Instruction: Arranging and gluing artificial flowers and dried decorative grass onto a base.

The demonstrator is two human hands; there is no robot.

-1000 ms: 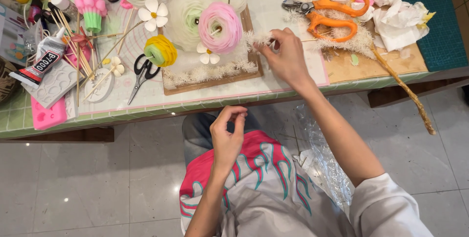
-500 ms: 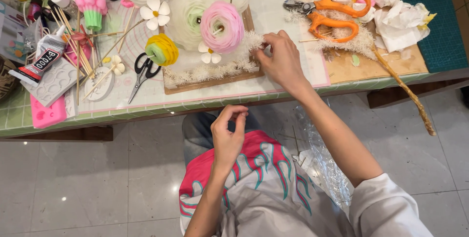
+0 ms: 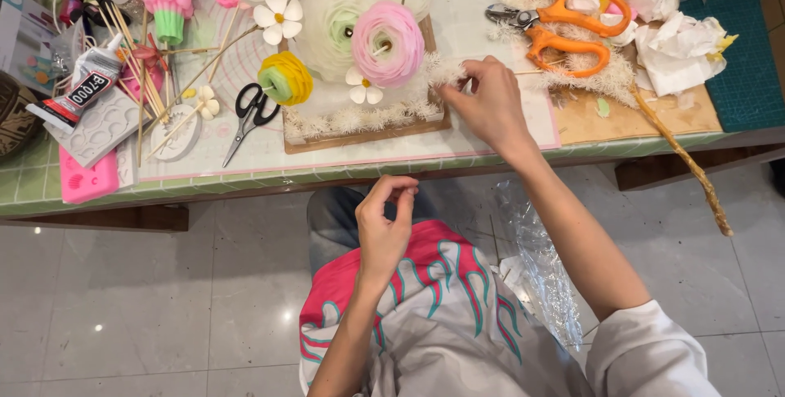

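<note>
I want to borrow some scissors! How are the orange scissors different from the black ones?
The orange scissors look bigger, with long, thick loop handles; the black scissors look smaller and slimmer. The orange pair lies on fluffy white sprigs at the table's right, beyond the right hand. The black pair lies on the pink-edged mat, left of the wooden board with flowers. Both lie flat on the table, and no hand touches either.
</note>
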